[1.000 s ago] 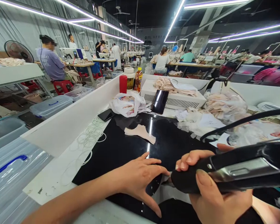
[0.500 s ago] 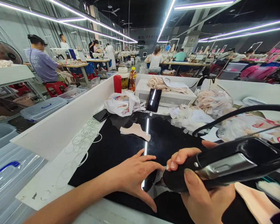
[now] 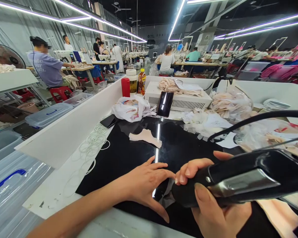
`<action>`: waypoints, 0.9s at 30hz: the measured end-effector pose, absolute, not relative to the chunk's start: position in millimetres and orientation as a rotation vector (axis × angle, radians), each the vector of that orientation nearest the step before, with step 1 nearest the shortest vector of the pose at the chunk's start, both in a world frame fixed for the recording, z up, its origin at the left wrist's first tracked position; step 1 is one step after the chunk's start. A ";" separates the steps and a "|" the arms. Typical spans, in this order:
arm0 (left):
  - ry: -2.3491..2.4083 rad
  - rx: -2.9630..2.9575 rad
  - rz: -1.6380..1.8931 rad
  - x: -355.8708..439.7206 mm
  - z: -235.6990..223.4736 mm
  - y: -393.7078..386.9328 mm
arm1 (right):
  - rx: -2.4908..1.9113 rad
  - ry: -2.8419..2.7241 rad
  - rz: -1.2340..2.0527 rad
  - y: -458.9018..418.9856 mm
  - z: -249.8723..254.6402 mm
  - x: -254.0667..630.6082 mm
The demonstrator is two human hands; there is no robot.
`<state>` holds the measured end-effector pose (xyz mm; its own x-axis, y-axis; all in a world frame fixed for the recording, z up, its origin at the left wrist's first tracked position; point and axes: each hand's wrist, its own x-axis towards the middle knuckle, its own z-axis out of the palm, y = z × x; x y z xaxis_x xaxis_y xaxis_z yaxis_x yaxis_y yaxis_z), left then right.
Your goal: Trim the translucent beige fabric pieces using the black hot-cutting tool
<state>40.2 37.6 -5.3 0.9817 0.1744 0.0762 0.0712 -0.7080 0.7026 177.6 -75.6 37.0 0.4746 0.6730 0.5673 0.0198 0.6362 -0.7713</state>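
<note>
- Long strip lights are glowing over a workroom, where a person in a lilac shirt (image 3: 46, 67) is sitting far left near a sewing machine.
- A white counter (image 3: 49, 195) is filling the near scene, with a glossy black sheet (image 3: 124, 158) lying across its middle.
- The left hand (image 3: 145, 183) is hovering over or resting on the sheet's near part, contact being unclear; its fingers are spreading apart, holding nothing.
- The right hand (image 3: 220, 211) is gripping a black handheld tool (image 3: 240, 165) at near right, fingers clamping around its body.
- The tool's front end is pointing left, just beside the left hand's forefinger.
- A thick black cable (image 3: 258, 116) is arching above the tool.
- A pale fabric piece (image 3: 146, 136) is lying on the sheet, beyond the left hand.
- Pale loops (image 3: 91, 142) are trailing along the left.
- A dark phone (image 3: 165, 104) is leaning against a white vented box (image 3: 150, 92) at the far side.
</note>
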 end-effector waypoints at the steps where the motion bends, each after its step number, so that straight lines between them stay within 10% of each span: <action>1: 0.164 2.359 0.181 40.1 -5.7 37.5 | -0.806 -1.015 0.458 -75.8 37.0 177.4; 27: 0.562 2.739 0.649 22.5 4.9 53.4 | -0.908 -0.908 0.279 -70.7 45.2 214.1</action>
<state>22.5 53.4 4.9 0.8242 0.4276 0.3714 0.3065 -0.8882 0.3423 214.1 -70.7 45.2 0.6098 0.5618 0.5591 0.1508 0.6103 -0.7777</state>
